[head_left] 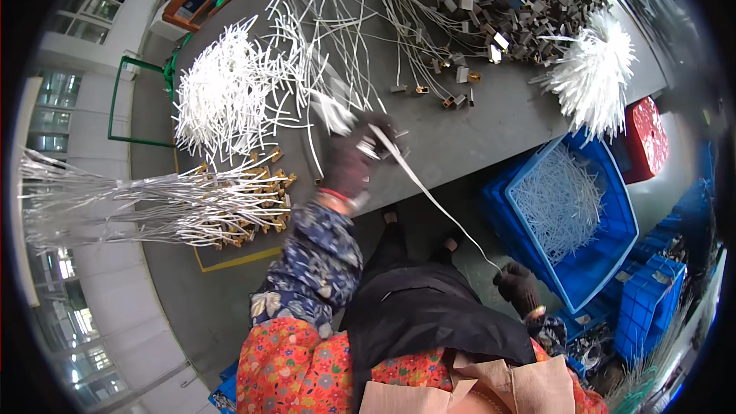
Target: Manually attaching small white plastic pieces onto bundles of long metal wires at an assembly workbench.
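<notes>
My left hand [360,155], in a dark glove, is over the table's near edge, closed round white tubes [331,113]; a small shiny metal piece shows at its fingers. Motion blurs part of this hand. From it a long white strand [424,186] slants down to the right, thicker and flatter above, thin like a wire lower down. My right hand [518,288], also gloved, pinches the strand's lower end beside my apron. Just beyond the left hand lies a heap of short white tubes [222,96], with loose wires [345,38] spread next to it.
Many metal-capped wire ends [506,0] pile up at the table's far right, near a bundle of white tubes [594,77]. Wires with brass-coloured ends [230,203] hang off the left side. A blue crate [613,234] of white pieces and a red stool [648,138] stand right.
</notes>
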{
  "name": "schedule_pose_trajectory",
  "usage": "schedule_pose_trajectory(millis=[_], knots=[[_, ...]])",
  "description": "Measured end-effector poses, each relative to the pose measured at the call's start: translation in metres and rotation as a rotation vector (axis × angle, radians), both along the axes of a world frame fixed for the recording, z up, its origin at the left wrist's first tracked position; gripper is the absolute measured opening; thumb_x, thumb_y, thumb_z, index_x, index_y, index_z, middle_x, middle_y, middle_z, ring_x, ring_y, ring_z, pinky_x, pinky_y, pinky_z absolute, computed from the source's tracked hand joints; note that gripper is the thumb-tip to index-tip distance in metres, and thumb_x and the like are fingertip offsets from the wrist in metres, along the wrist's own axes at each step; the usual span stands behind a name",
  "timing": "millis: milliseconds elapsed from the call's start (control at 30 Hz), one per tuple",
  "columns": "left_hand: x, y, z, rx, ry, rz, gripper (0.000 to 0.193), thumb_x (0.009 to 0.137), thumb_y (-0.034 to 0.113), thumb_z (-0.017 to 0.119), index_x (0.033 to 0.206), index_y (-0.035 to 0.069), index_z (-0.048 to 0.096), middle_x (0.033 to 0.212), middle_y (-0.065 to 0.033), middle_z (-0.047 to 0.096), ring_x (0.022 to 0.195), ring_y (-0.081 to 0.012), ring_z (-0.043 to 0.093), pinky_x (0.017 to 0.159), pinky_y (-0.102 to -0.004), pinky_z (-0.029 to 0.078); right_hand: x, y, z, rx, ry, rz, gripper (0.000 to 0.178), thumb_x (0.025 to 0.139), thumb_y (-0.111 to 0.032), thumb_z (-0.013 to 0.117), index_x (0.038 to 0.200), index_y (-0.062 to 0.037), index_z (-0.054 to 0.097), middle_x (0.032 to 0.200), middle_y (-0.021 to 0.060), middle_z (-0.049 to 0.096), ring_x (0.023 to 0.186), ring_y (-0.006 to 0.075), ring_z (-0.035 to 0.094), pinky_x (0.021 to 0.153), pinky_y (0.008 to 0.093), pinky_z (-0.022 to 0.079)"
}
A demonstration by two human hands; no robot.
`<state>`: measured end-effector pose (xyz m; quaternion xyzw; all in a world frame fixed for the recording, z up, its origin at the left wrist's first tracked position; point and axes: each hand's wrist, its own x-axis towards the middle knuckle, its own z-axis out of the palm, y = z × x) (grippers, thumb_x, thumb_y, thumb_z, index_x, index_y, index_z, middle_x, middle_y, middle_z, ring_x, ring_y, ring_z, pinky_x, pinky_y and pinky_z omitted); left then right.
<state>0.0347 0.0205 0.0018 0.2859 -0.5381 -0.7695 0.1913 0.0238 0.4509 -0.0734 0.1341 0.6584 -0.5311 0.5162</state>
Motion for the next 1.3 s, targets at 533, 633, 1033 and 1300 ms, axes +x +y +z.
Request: schedule_pose_trajectory(millis=[533,633,1033,1300], knots=[[-0.017,-0.052,0.019,-0.107,-0.493,-0.156,0.030,0.091,0.037,0.063,0.096,0.008,0.068,0.063,0.0008,0.059,0.049,-0.0097,0.051,0.044,-0.0256,0.042,-0.176,-0.323,0.015,0.082,1.548,0.459,0.043,0.083,-0.027,0.069,0.121,-0.0089,0.058,0.092,0.0161,0.063,0.081,0.0234,0.063,0.065,0.0394,0.051],[-0.015,-0.046,0.003,0.265,-0.239,-0.227,0.029,0.095,0.032,0.057,0.100,0.005,0.064,0.069,-0.0029,0.061,0.054,-0.0114,0.054,0.047,-0.0260,0.045,-0.184,-0.329,0.010,0.247,1.387,0.860,0.033,0.080,-0.024,0.071,0.108,-0.0067,0.065,0.090,0.0157,0.064,0.076,0.0251,0.063,0.063,0.0390,0.051],[-0.090,0.059,-0.051,0.479,-0.146,-0.061,0.026,0.099,0.029,0.054,0.103,0.004,0.062,0.090,-0.0100,0.066,0.069,-0.0194,0.060,0.060,-0.0342,0.054,0.018,0.004,0.017,-0.129,-0.106,-0.107,0.013,0.078,-0.012,0.071,0.083,-0.0045,0.061,0.075,0.0031,0.059,0.060,0.0117,0.054,0.050,0.0292,0.043],[-0.112,0.022,0.002,0.194,0.079,0.043,0.022,0.093,0.025,0.063,0.093,0.003,0.065,0.077,-0.0098,0.067,0.063,-0.0215,0.065,0.060,-0.0365,0.057,0.087,0.106,-0.031,0.308,-0.008,-0.107,0.021,0.075,-0.007,0.074,0.090,-0.0043,0.060,0.071,0.0009,0.054,0.058,0.0125,0.054,0.048,0.0288,0.041]])
